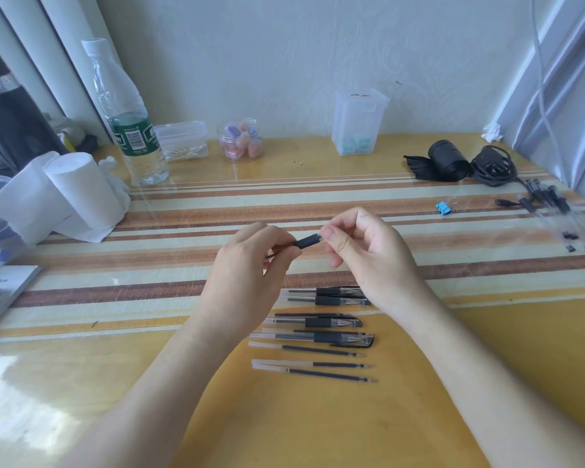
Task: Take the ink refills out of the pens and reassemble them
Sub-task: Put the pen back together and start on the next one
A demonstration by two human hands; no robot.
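At centre frame, above the striped table [419, 265], the left hand [250, 261] grips a pen [307, 240] by its barrel while the right hand [362, 251] pinches its tip end. Below them lie capped pens [335, 337] and loose refills [321, 350] in a row.

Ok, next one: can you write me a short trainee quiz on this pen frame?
1. True or false: the left hand and right hand both hold one pen.
2. The blue clip lies: A) left of the hands, B) right of the hands, C) between the hands.
3. Which items on the table lie nearest the person?
Key: 1 true; 2 B; 3 the loose refills.
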